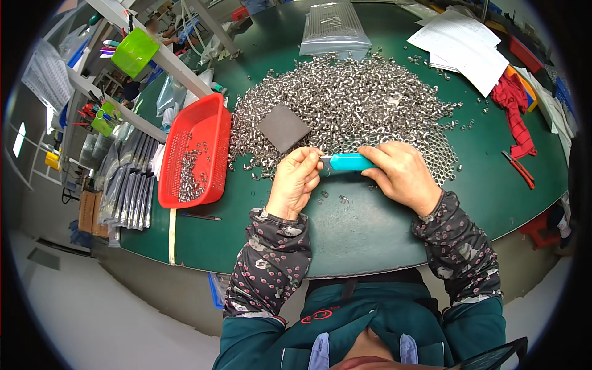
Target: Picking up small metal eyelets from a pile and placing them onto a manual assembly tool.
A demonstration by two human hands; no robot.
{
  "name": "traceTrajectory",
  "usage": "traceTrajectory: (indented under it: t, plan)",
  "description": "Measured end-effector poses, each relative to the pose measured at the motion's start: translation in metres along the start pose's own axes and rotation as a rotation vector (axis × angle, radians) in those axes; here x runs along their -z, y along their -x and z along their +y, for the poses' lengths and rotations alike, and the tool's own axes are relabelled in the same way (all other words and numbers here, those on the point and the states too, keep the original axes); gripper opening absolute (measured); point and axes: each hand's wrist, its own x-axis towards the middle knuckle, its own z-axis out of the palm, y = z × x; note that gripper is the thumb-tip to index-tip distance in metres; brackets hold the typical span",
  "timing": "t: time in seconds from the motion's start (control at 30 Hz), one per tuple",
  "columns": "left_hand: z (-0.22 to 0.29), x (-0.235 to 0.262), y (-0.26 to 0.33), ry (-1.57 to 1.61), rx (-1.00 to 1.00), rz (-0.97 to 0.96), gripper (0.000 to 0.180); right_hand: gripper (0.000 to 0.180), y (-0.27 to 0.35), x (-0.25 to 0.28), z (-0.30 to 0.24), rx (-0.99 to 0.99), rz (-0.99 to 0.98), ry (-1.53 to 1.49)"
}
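Observation:
My right hand [404,174] grips a teal-handled tool [351,162], thumb below and fingers on top, holding it level over the green table's near part. At its left end the tool has a dark grey section, which meets the fingertips of my left hand [295,180]. Those fingers are pinched together at a small piece, mostly hidden, that looks like metal. Just beyond both hands spreads a big heap of small shiny metal rings [351,92]. On the heap's left front lies a dark grey square block [283,127], tilted, close to my left hand.
Left of the heap stands a red perforated basket [216,154] with some metal pieces inside. A pen [202,216] lies nearby. Bagged rods [333,28] sit at the back, papers [459,46] back right. Red-handled pliers [519,169] and a red cloth [517,117] lie right.

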Motion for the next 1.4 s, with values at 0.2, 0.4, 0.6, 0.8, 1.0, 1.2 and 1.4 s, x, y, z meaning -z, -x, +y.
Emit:
traceTrajectory:
  t: [0.2, 0.4, 0.6, 0.8, 1.0, 1.2, 1.4]
  plan:
    - [0.0, -0.0006, 0.0001, -0.001, 0.009, 0.008, 0.01, 0.032, -0.0003, 0.0009, 0.0008, 0.044, 0.018, 0.054]
    - [-0.0006, 0.0003, -0.0003, 0.005, 0.008, 0.008, 0.011, 0.032, -0.0002, 0.0007, 0.0007, 0.055, 0.024, 0.073]
    - [-0.0027, -0.0017, -0.001, 0.008, 0.005, 0.038, 0.012, 0.031, 0.0007, 0.0009, -0.0014, 0.008, 0.005, 0.03]
    - [-0.0027, -0.0029, -0.0011, -0.012, -0.017, 0.071, 0.014, 0.026, 0.001, 0.0017, -0.003, -0.093, -0.09, -0.096]
    - [-0.0031, -0.0064, -0.0004, -0.057, -0.029, 0.093, 0.015, 0.024, 0.0028, -0.0024, 0.0027, -0.092, -0.098, -0.193]
    - [-0.0033, -0.0071, 0.0, -0.095, -0.046, 0.118, 0.015, 0.025, 0.0011, 0.0009, -0.0023, -0.099, -0.093, -0.114]
    - [-0.0028, -0.0045, 0.0002, -0.105, -0.04, 0.087, 0.013, 0.027, 0.0015, -0.0007, -0.0008, -0.049, -0.061, -0.037]
